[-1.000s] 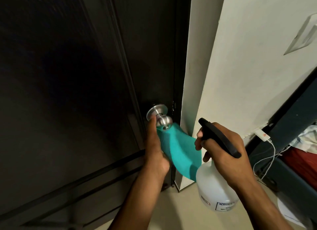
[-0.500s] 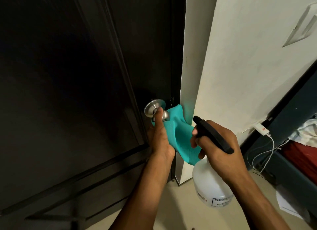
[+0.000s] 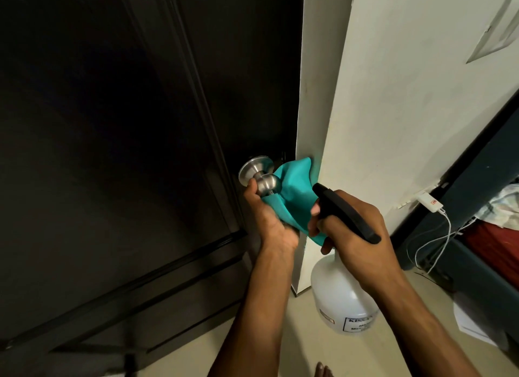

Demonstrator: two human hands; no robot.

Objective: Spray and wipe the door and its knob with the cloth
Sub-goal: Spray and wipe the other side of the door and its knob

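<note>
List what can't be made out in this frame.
- Spray bottle label: head view, print too small and partly cut by the right forearm.
- Left hand fingers: hidden behind the teal cloth and door knob.
- Door surface: too dark to tell wet or dry.
- Bottle nozzle: its tip blends into the cloth.

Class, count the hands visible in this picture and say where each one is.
2. The left hand holds the teal cloth at the door knob. The right hand grips the spray bottle just right of the cloth. None seem hidden.
</note>
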